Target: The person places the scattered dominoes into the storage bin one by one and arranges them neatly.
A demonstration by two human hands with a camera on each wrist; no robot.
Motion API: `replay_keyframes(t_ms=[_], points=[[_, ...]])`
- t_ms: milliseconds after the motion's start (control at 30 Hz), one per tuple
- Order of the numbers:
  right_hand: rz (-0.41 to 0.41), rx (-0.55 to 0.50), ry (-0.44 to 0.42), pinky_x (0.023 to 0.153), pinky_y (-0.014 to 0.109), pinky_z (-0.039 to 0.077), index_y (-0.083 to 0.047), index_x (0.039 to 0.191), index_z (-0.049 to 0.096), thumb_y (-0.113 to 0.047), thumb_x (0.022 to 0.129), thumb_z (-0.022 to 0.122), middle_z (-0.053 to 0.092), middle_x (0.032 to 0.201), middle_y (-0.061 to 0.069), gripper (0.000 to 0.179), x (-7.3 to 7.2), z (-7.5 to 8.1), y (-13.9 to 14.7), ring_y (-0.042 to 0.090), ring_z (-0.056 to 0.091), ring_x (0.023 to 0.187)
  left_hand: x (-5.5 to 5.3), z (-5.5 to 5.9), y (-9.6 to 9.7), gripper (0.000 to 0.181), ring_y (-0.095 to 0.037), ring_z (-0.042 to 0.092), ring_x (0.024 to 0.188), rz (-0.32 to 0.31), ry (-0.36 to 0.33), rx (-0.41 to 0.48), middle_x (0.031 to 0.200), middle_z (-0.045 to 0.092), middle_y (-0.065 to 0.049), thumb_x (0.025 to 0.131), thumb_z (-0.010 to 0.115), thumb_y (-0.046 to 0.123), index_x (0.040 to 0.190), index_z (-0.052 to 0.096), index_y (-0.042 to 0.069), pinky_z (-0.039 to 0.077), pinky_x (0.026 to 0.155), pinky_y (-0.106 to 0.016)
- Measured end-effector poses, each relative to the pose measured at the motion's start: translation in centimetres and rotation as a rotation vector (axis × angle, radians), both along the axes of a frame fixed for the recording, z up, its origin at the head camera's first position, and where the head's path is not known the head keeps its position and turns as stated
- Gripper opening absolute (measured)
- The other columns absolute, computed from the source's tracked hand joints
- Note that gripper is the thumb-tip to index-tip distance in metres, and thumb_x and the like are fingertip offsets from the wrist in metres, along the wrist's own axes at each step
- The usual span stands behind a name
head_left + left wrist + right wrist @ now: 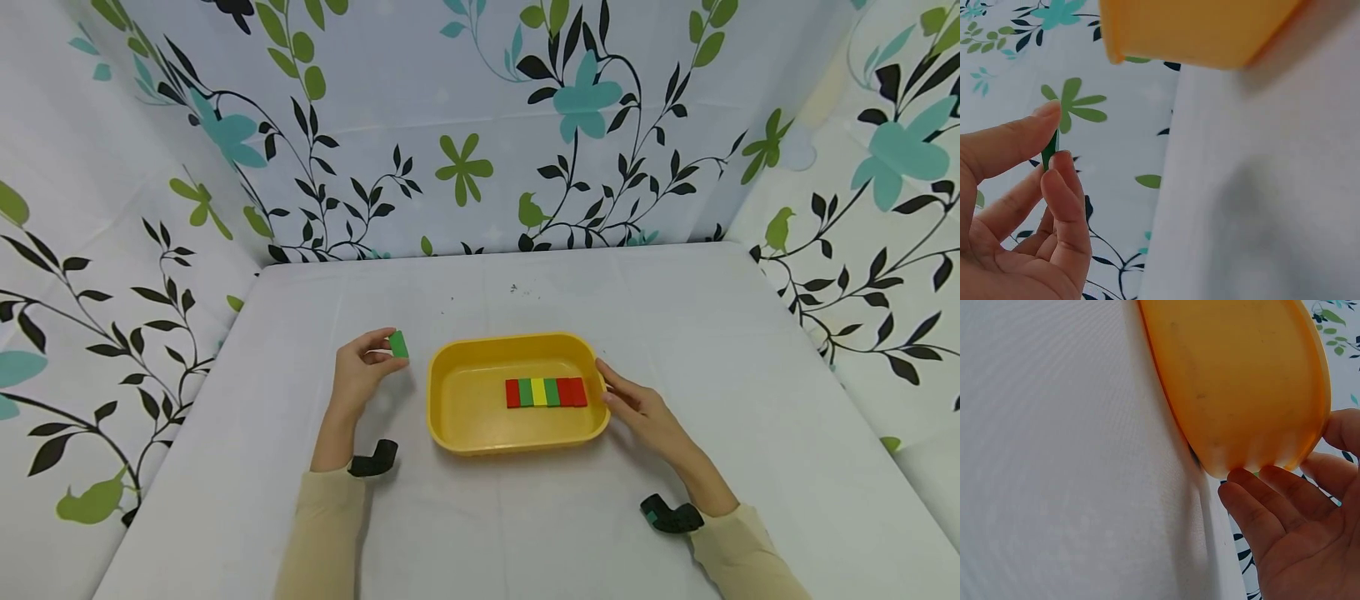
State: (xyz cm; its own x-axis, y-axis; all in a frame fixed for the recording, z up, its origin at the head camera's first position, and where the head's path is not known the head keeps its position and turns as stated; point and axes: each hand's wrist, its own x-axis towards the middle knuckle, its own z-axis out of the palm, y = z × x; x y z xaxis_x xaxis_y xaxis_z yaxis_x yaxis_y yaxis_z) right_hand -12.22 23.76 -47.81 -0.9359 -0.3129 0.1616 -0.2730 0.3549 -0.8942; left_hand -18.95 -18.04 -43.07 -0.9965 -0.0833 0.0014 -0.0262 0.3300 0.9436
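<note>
My left hand (358,371) pinches a small green block (398,344) between thumb and fingertips, raised to the left of a yellow tray (465,444). In the left wrist view only a thin dark-green edge of the green block (1051,150) shows between thumb and fingers. Inside the tray, toward its right end, a row of small blocks (540,392) lies side by side in red, green and yellow. My right hand (641,412) touches the tray's right end. Seen from the right wrist, its fairly straight fingertips rest against the outer wall of the tray (1247,394).
A white cloth covers the table (480,533). Patterned curtains (480,125) with leaves and flowers hang behind it and on both sides. Each wrist wears a black band (373,459).
</note>
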Motion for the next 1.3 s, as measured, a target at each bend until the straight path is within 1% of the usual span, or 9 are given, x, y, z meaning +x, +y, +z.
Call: replay_keyframes(t_ms=[100,167,367,600,800,933,1067,1167,1300], points=[[0.006,0.000,-0.012,0.096,0.007,0.037,-0.002,0.149,0.036,-0.014,0.102,0.049,0.035,0.154,0.018,0.050,0.0,0.1,0.0,0.031,0.036,0.140,0.4,1.4,0.6,0.050,-0.008,0.058,0.077,-0.035,0.026,0.024,0.107,0.060,-0.013,0.080,0.078,0.002,0.127,0.063,0.004,0.051,0.071,-0.013],[0.011,0.001,-0.015,0.096,0.006,0.036,-0.002,0.149,0.035,-0.014,0.102,0.049,0.034,0.154,0.018,0.050,0.0,0.1,-0.1,0.038,0.034,0.139,0.7,2.2,1.0,0.051,-0.008,0.058,0.076,-0.059,0.032,0.027,0.106,0.060,-0.013,0.079,0.078,0.002,0.127,0.062,0.004,0.052,0.073,-0.013],[0.010,0.006,-0.025,0.096,0.006,0.036,-0.002,0.150,0.035,-0.014,0.102,0.050,0.034,0.155,0.017,0.051,-0.1,0.2,-0.1,0.040,0.033,0.139,1.4,3.7,2.8,0.051,-0.012,0.057,0.078,-0.141,0.021,0.038,0.104,0.056,-0.012,0.078,0.078,-0.002,0.126,0.062,0.003,0.052,0.072,-0.014],[0.013,0.008,-0.018,0.096,0.006,0.036,-0.001,0.149,0.035,-0.013,0.102,0.049,0.034,0.155,0.018,0.050,-0.1,0.2,-0.2,0.041,0.033,0.139,1.8,3.3,5.2,0.048,-0.021,0.057,0.081,-0.232,-0.013,0.011,0.105,0.056,-0.013,0.077,0.078,-0.003,0.122,0.064,0.005,0.052,0.071,-0.016],[0.014,0.004,-0.021,0.096,0.006,0.036,-0.001,0.149,0.035,-0.013,0.103,0.049,0.033,0.155,0.018,0.050,-0.1,0.1,-0.1,0.041,0.032,0.140,1.8,2.5,7.3,0.047,-0.019,0.058,0.079,-0.269,-0.038,-0.020,0.101,0.059,-0.012,0.074,0.081,-0.003,0.118,0.067,0.005,0.054,0.071,-0.019],[0.014,0.000,-0.022,0.096,0.006,0.036,-0.001,0.150,0.035,-0.014,0.103,0.049,0.033,0.155,0.018,0.050,-0.1,0.1,-0.1,0.039,0.032,0.140,1.7,1.8,8.6,0.045,-0.018,0.060,0.077,-0.292,-0.025,-0.067,0.098,0.062,-0.014,0.072,0.082,-0.003,0.115,0.068,0.002,0.054,0.071,-0.023],[0.009,0.006,-0.019,0.097,0.006,0.036,-0.001,0.149,0.035,-0.015,0.103,0.049,0.033,0.155,0.019,0.051,-0.1,0.0,0.0,0.031,0.034,0.141,1.6,1.0,9.7,0.044,-0.017,0.061,0.077,-0.281,-0.039,-0.161,0.095,0.064,-0.012,0.071,0.084,0.001,0.112,0.070,0.004,0.055,0.072,-0.026],[0.012,0.005,-0.017,0.097,0.006,0.036,-0.001,0.150,0.034,-0.017,0.103,0.049,0.032,0.155,0.019,0.051,-0.1,0.0,0.0,0.011,0.035,0.141,1.4,0.5,10.4,0.046,-0.018,0.061,0.078,-0.280,-0.045,-0.215,0.094,0.065,-0.012,0.070,0.085,0.002,0.113,0.070,0.005,0.055,0.073,-0.029],[0.013,-0.005,-0.018,0.097,0.006,0.035,-0.001,0.150,0.034,-0.017,0.103,0.049,0.032,0.155,0.018,0.051,-0.1,0.0,0.0,-0.013,0.031,0.131,1.3,0.2,11.0,0.048,-0.019,0.061,0.076,-0.300,-0.048,-0.232,0.092,0.064,-0.014,0.070,0.084,-0.002,0.115,0.069,0.004,0.055,0.073,-0.030]])
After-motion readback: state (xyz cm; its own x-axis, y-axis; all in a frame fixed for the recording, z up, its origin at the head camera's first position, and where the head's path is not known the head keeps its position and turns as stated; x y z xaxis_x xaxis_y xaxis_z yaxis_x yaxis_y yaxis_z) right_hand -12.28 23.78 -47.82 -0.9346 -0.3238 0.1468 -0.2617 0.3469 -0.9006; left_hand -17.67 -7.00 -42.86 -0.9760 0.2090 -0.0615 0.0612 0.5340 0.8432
